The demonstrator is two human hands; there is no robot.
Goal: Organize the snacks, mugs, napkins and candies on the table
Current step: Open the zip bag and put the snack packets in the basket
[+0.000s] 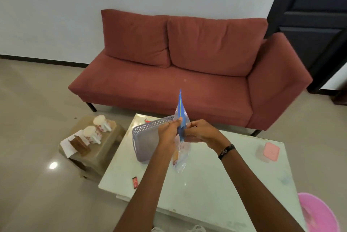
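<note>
Above the white table (216, 175) I hold a clear zip bag (180, 115) with a blue strip, edge-on, snacks showing in its lower part. My left hand (169, 132) and my right hand (201, 131) both pinch it near the blue strip. Behind the hands a grey perforated basket (144, 137) lies on the table. A small red candy wrapper (134, 183) sits near the table's left edge. Two white mugs (94, 130) and a wooden napkin holder (79, 145) with white napkins stand on a low stool (105, 149) to the left.
A clear box with a pink lid (270, 152) rests at the table's far right. A pink tub (317, 213) stands on the floor at lower right. A red sofa (178, 62) faces the table, with a dark door (315, 25) behind it.
</note>
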